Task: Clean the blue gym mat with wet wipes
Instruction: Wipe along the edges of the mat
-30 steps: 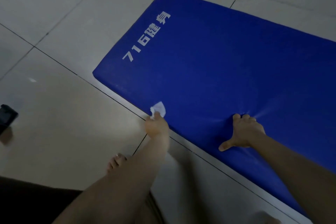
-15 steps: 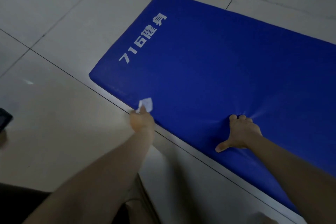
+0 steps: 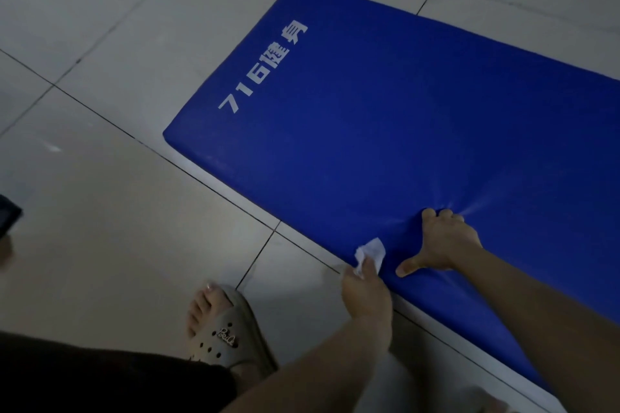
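Pinching a crumpled white wipe point(image 3: 370, 251) in my left hand point(image 3: 365, 292) against the blue mat point(image 3: 385, 117) edge; my right hand point(image 3: 443, 245), fingers curled, grips and puckers its cover.

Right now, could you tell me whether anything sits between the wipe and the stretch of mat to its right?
Yes: the right hand grips the mat just right of the wipe, close beside it. Leftward along the near edge, nothing visible blocks it.

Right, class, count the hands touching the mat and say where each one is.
2. The left hand holds a wipe against the mat's near edge. The right hand sits beside it on top, fingers dug into it. No others show.
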Action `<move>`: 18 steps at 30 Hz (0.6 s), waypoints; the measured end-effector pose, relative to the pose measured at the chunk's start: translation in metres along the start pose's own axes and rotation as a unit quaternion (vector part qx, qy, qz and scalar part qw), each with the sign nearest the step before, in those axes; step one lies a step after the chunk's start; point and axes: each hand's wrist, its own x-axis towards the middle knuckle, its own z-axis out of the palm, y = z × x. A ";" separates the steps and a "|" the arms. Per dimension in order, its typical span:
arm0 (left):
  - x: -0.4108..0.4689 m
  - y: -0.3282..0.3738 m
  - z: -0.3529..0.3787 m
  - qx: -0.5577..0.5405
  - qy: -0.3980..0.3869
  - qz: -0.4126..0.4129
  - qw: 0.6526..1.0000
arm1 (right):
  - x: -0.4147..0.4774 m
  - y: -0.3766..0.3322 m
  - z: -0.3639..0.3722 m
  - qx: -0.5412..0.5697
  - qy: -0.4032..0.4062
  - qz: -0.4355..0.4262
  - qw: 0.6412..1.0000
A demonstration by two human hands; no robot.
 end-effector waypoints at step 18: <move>0.008 0.008 -0.009 -0.058 0.054 0.052 0.996 | 0.006 0.005 0.007 0.005 0.026 -0.013 1.000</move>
